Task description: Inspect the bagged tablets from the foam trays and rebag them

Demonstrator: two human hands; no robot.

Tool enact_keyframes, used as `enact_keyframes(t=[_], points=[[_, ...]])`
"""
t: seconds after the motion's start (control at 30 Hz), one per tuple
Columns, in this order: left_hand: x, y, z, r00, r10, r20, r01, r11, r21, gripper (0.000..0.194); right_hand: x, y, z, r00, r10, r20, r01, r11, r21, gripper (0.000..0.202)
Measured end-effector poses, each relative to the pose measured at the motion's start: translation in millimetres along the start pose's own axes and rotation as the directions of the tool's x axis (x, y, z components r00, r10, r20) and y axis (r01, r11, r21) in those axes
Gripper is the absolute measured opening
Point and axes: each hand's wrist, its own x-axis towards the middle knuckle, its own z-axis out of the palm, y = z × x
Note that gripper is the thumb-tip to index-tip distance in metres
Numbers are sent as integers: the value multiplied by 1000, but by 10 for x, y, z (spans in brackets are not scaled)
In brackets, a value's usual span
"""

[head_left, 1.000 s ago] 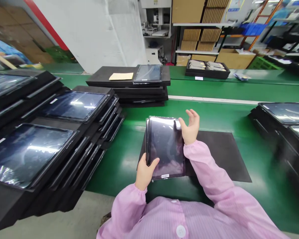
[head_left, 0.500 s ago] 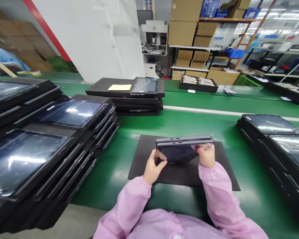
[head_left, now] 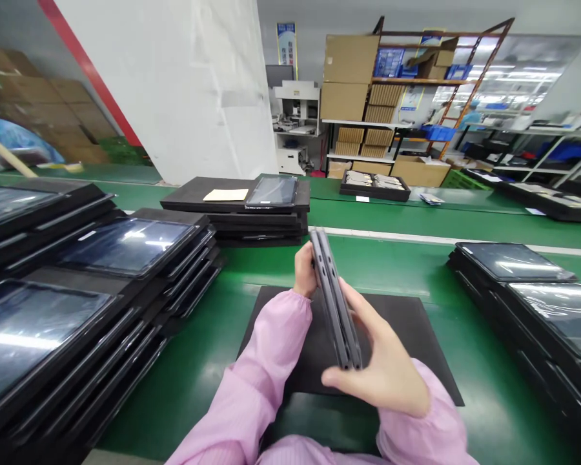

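Two dark tablets [head_left: 336, 303] are held face to face, edge-on to me, above a black foam mat [head_left: 407, 342]. My left hand [head_left: 306, 270] grips their far left side, its fingers partly hidden behind them. On the right, my right hand [head_left: 380, 358] is wrapped round the near end, thumb beneath the lower corner and fingers along the right face. Small port openings show along the narrow edges that face me. Under the tablets the mat lies flat on the green bench [head_left: 213, 361].
Foam trays with film-covered tablets [head_left: 126, 244] are stacked high at the left. Another tray stack [head_left: 232, 219] stands behind the mat, with a tablet and yellow paper on top. More stacked tablets [head_left: 513, 261] are on the right. A black box of parts [head_left: 375, 187] sits farther back.
The tablet pair has turned from lying level across to standing steeply on edge. My right hand has come nearer and round the lower end; my left hand has moved up and away.
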Motion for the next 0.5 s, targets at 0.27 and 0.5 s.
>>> enact_keyframes(t=[0.27, 0.5], points=[[-48, -119, 241, 960, -25, 279, 29, 1000, -10, 61, 83, 59, -345, 981, 192, -41, -189, 980, 68, 68], [4, -268, 173, 957, -35, 288, 40, 999, -10, 52, 199, 102, -317, 984, 165, -63, -157, 981, 110, 50]])
